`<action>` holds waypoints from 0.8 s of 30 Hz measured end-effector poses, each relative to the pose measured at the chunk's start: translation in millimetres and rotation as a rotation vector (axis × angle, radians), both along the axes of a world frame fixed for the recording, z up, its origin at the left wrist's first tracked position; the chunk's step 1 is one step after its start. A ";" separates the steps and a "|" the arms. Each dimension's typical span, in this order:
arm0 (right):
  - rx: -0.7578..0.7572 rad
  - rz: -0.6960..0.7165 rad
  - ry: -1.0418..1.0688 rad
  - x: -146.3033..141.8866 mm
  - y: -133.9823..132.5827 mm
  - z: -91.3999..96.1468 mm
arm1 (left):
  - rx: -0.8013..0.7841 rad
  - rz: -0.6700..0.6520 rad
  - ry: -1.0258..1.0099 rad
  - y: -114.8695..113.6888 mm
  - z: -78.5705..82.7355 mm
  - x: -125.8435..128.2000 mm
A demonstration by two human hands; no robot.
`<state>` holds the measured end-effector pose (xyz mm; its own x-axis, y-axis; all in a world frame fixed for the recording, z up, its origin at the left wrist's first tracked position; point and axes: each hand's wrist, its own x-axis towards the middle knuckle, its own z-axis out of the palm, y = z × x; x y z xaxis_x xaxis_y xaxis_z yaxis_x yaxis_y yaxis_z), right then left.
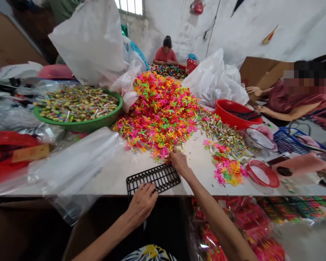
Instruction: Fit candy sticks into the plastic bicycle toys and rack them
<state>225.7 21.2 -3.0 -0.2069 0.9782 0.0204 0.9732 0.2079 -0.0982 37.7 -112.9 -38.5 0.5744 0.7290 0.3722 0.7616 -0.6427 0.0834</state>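
A black plastic grid tray [163, 176] lies at the near edge of the white table [108, 177]. My left hand [141, 202] rests on its near left corner, fingers curled over the edge. My right hand [179, 162] reaches past the tray's far right corner into the near edge of a big heap of small neon plastic pieces [160, 112], fingers pinched together there; what they hold is too small to make out. A smaller pile of the same pieces [228, 170] lies to the right.
A green basin of wrapped sweets [78, 107] sits at left beside clear plastic bags [73, 159]. A red bowl [237, 114], a small red basket [262, 174] and a blue basket [288, 141] stand at right. One person sits at right [296, 98], another at the far end [165, 52].
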 end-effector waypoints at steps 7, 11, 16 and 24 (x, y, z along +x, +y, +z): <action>0.024 -0.119 0.462 13.0 -12.1 1.5 | -0.172 -0.107 -0.051 21.7 -11.0 -10.3; -0.212 -0.161 0.973 -0.8 -33.4 -15.6 | -0.233 -0.296 -0.086 30.0 -10.6 -4.1; -0.158 -0.185 1.030 -13.2 -38.3 -33.5 | -0.161 -0.129 -0.218 39.5 -5.6 -11.5; -0.277 -0.204 1.121 -28.1 -40.1 -16.6 | -0.244 0.059 -0.267 71.4 -25.2 -57.0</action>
